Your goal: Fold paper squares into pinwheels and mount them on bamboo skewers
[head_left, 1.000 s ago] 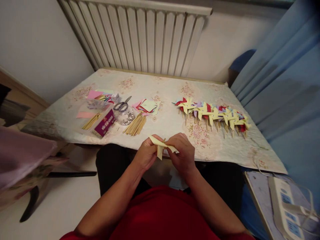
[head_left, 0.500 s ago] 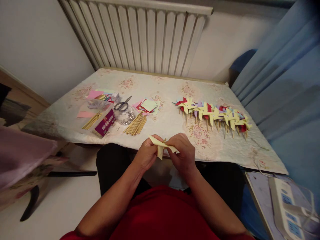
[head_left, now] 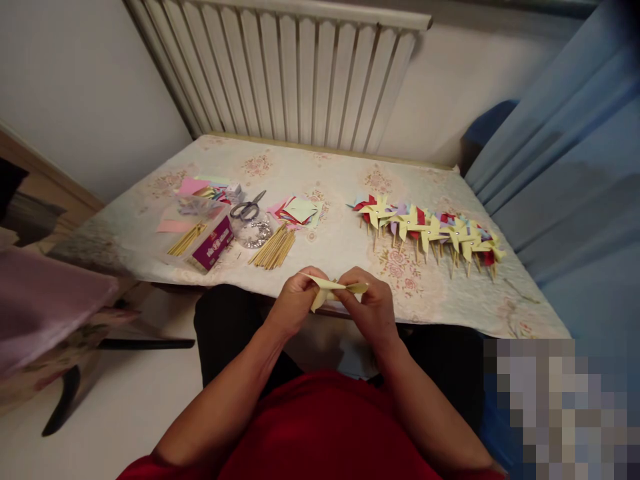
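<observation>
Both hands grip one pale yellow paper pinwheel just over the table's front edge. My left hand pinches its left side, and my right hand has fingers and thumb closed on its right side. Folded paper blades stick out between the hands. Whether a stick is fixed to it is hidden by my fingers. Just beyond my left hand lies a bundle of thin wooden sticks. A row of assembled paper pinwheels, mostly yellow in front with red and purple ones behind, lies to the right.
Left of the sticks stand a round clear tub of shiny metal fasteners, scissors and a purple-labelled box holding sticks. A stack of coloured paper squares lies mid-table. A radiator is behind; a blue curtain hangs at right.
The yellow paper has turned in my hands, so its blades point differently. My right hand has shifted slightly to the right. The things on the table stay put.
</observation>
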`<state>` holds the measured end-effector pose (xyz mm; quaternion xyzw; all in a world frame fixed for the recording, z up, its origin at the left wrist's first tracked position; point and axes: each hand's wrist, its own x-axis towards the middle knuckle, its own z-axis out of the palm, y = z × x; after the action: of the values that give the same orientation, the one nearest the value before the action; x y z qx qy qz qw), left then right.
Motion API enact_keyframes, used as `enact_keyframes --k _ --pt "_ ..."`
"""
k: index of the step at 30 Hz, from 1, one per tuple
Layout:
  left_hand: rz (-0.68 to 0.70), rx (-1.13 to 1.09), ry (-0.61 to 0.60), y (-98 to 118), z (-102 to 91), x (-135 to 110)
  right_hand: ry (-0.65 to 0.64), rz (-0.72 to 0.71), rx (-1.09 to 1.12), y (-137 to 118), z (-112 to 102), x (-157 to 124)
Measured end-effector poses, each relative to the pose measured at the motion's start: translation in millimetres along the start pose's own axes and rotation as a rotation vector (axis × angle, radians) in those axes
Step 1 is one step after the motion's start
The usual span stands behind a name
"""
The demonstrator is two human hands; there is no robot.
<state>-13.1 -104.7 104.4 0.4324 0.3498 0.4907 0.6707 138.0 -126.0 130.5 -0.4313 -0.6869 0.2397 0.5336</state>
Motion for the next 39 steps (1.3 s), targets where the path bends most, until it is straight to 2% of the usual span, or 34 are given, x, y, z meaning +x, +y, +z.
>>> enact_keyframes --k 9,16,23,28,34,39 --pt "0.023 0.052 -0.001 0 -1.1 0 0.019 0.202 0.097 12 4 -2" --pt "0.029 0.16 -0.017 -1 -2.4 1 0.048 0.48 0.257 17 7 -2" --pt "-0.106 0.09 0.046 -20 -5.3 7 0.034 0.529 0.348 35 9 -2" --pt "-0.139 0.033 0.017 -29 -7.3 10 0.02 0.605 0.383 45 11 -5" --pt "-0.189 -0.015 -0.054 -26 -8.5 8 0.033 0.694 0.436 57 9 -4" --pt "-0.201 -0.022 -0.045 -22 -8.7 5 0.046 0.752 0.476 67 6 -5"
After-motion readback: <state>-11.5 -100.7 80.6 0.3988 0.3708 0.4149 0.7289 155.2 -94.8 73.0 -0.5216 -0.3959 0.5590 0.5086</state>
